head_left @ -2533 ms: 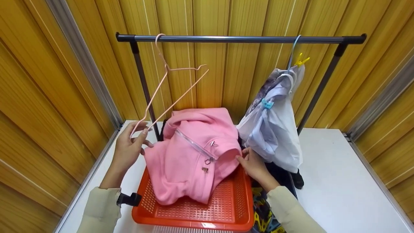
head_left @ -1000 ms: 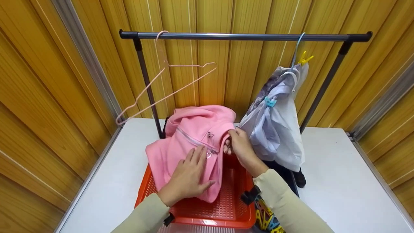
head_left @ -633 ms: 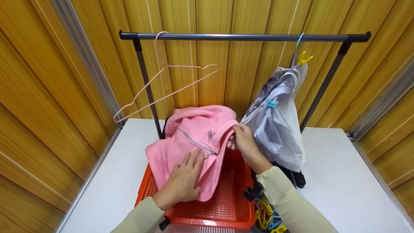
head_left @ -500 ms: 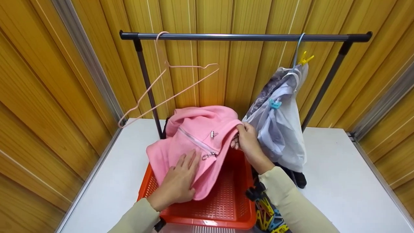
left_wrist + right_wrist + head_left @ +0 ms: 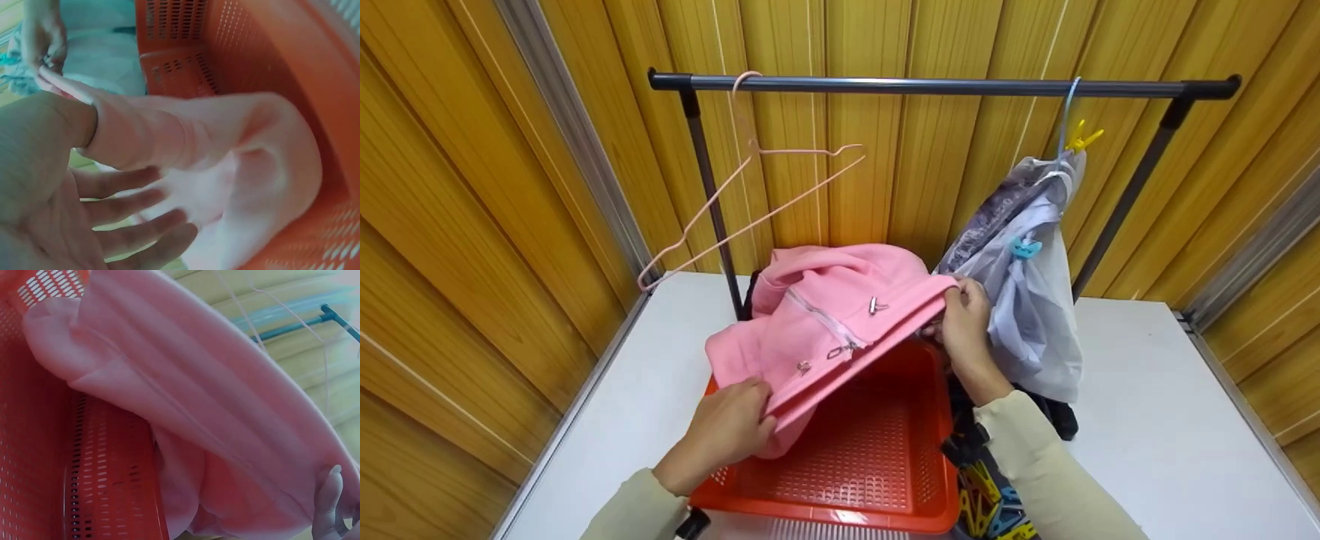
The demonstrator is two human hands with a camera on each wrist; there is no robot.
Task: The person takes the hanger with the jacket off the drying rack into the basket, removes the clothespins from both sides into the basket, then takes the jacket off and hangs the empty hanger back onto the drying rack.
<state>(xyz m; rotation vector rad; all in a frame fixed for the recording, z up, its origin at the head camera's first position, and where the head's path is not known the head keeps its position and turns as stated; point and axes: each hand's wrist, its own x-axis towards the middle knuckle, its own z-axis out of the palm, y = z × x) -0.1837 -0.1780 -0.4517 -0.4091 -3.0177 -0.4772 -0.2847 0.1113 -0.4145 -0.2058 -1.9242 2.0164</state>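
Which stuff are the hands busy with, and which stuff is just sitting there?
In use:
left hand gripping the pink jacket
right hand pinching its other edge
orange basket under it

Just there:
pink hanger, empty on the rail
white garment hanging with a blue peg
yellow peg
pegs beside the basket

- No readable text, label, brand, number or sign appears in any view.
- Garment, basket, rail and wall panels: all surfaces unmarked.
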